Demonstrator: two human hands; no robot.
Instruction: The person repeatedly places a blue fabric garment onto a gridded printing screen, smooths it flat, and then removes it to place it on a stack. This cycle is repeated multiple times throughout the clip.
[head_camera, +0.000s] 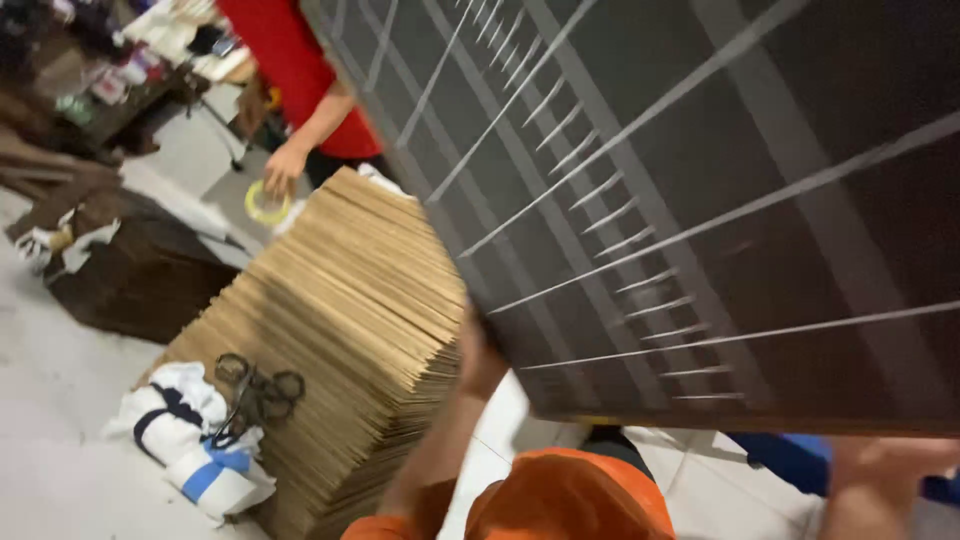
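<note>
A large dark panel with thin white lines printed on it fills the upper right of the view, raised and tilted. My left hand grips its lower left edge, fingers hidden behind it. My right hand comes up to the panel's bottom edge at the lower right; its fingers are hidden, so its grip cannot be made out. Orange clothing shows below the panel.
A tall stack of flat brown cardboard sheets stands left of me, with scissors and a white and blue cloth on it. Another person in a red top reaches toward a yellow tape roll. A dark brown bundle lies on the floor.
</note>
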